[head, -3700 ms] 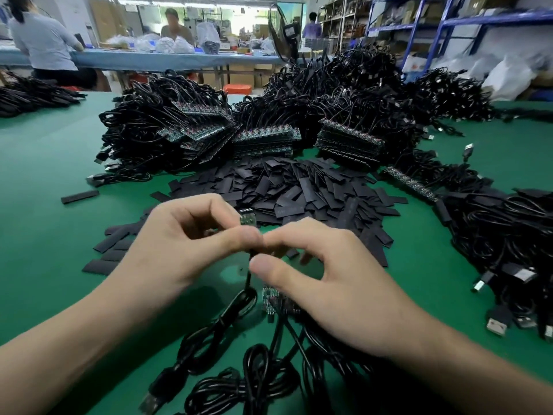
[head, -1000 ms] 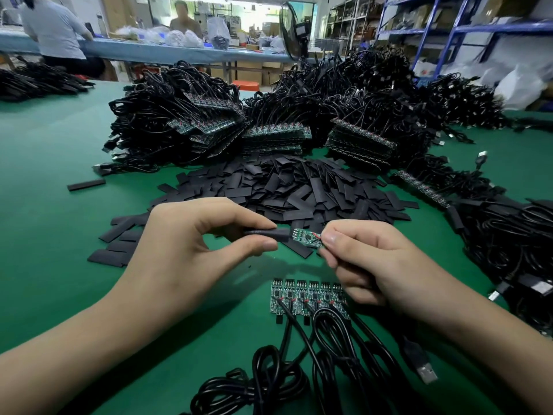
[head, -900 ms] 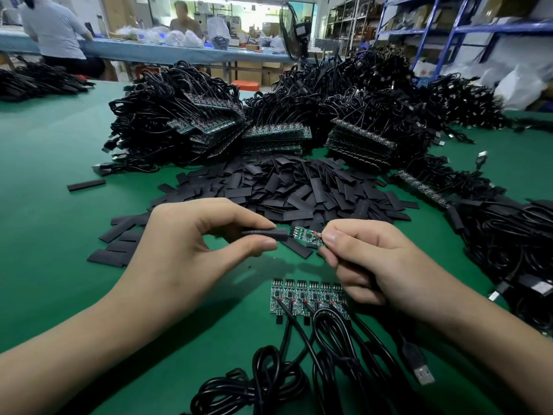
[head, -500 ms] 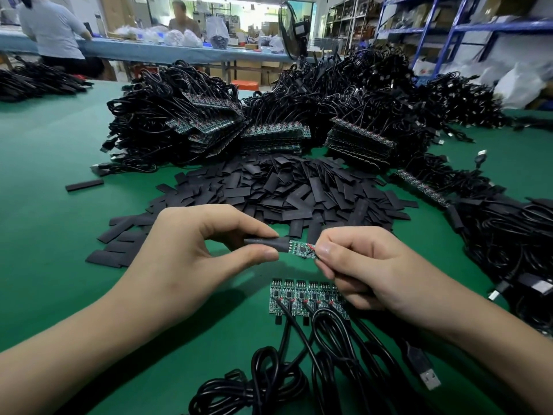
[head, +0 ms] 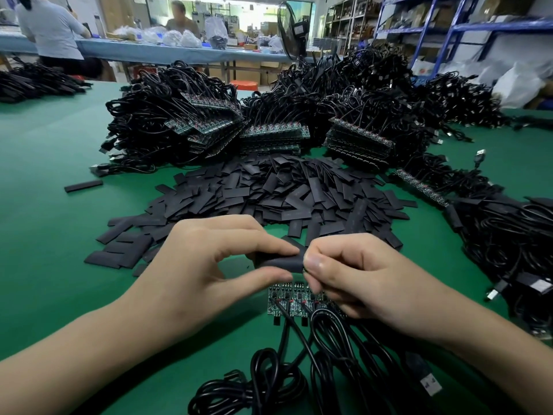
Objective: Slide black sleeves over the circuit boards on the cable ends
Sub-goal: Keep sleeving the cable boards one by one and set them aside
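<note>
The landmark is the pile of loose sleeves (head: pixel 284 193), a wide heap of flat black strips in the middle of the green surface (head: pixel 45 235).

Just on the near side of the pile, raised off the surface, one black sleeve (head: pixel 281 260) lies crosswise between the person's two hands. The left hand (head: pixel 209 265) pinches the sleeve's left part between thumb below and forefinger above, with the other fingers curled behind. The right hand (head: pixel 368 283) meets the sleeve's right end with thumb and forefinger closed tight and the remaining fingers folded under. What its fingertips grip there is hidden, and whether a board sits inside the sleeve cannot be seen.

Nearer still from the pile, directly under the held sleeve, a row of circuit boards (head: pixel 294 301) lies flat side by side on the surface, partly covered by the right hand. Thin black cables (head: pixel 269 381) run from these boards toward the viewer and gather in loose coils. A USB plug (head: pixel 429 384) lies at the near right of those coils.

Behind the pile stand cable bundles (head: pixel 179 127), stacked high, their green board ends lined up in rows facing the pile. To the right of the pile more cables (head: pixel 508 235) are heaped. To the left of the pile a single sleeve (head: pixel 83 185) lies apart on the surface.

Far behind the pile, a person (head: pixel 51 28) stands at a long bench (head: pixel 179 55), and a fan (head: pixel 291 31) stands beside blue shelving (head: pixel 434 31).
</note>
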